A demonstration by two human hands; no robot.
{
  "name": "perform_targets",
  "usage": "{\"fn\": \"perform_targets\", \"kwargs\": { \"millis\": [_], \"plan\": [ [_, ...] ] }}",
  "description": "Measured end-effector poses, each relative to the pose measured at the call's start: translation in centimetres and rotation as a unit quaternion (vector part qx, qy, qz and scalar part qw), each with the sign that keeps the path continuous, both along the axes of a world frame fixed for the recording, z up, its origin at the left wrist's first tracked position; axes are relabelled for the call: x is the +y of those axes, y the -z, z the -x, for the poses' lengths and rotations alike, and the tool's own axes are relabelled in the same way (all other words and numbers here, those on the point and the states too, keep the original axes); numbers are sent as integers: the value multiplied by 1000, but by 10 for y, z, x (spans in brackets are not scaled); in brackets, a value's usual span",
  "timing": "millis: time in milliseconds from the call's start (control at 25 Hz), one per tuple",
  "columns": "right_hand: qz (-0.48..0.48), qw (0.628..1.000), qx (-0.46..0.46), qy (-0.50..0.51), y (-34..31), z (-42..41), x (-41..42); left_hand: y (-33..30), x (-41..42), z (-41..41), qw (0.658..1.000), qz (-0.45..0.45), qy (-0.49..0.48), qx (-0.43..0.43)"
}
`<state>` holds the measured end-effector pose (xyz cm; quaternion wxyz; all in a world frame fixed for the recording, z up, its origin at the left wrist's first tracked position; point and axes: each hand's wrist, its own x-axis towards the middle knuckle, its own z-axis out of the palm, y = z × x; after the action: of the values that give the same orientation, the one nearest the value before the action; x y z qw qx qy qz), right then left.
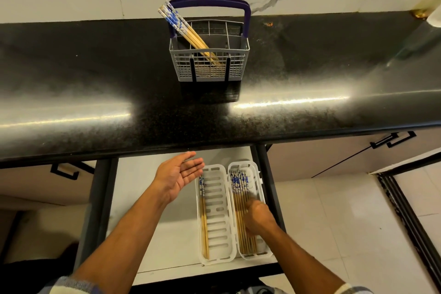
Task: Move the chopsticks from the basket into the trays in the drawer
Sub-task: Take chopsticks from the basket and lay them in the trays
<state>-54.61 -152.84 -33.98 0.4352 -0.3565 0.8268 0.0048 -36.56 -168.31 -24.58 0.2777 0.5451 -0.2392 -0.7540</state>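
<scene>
Left hand [177, 175]: palm up, fingers straight and released, just above the left tray's [216, 216] far end.
Right hand [259, 218]: fingers curled down onto the chopsticks in the right tray [256, 174]; whether they pinch any, I cannot tell.
Basket [210, 64]: on the black desk [95, 102], well apart from the drawer [152, 198], some chopsticks [183, 28] leaning inside.
Left tray: one pair along its left wall.
</scene>
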Motion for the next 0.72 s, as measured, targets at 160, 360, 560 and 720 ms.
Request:
{"fn": "perform_targets", "kwargs": {
  "millis": [160, 360, 560, 720],
  "plan": [
    [-4, 1000, 7, -1, 0, 9, 4, -2, 2, -4, 1000, -4, -7, 5],
    [-13, 997, 58, -58, 4, 10, 2, 1, 7, -4, 1000, -8, -7, -4],
    [-9, 991, 87, -105, 8, -7, 1, 1, 10, -4, 1000, -10, -10, -2],
    [-3, 991, 87, -105, 13, -8, 0, 2, 8, -11, 1000, -11, -24, -1]
  ]
}}
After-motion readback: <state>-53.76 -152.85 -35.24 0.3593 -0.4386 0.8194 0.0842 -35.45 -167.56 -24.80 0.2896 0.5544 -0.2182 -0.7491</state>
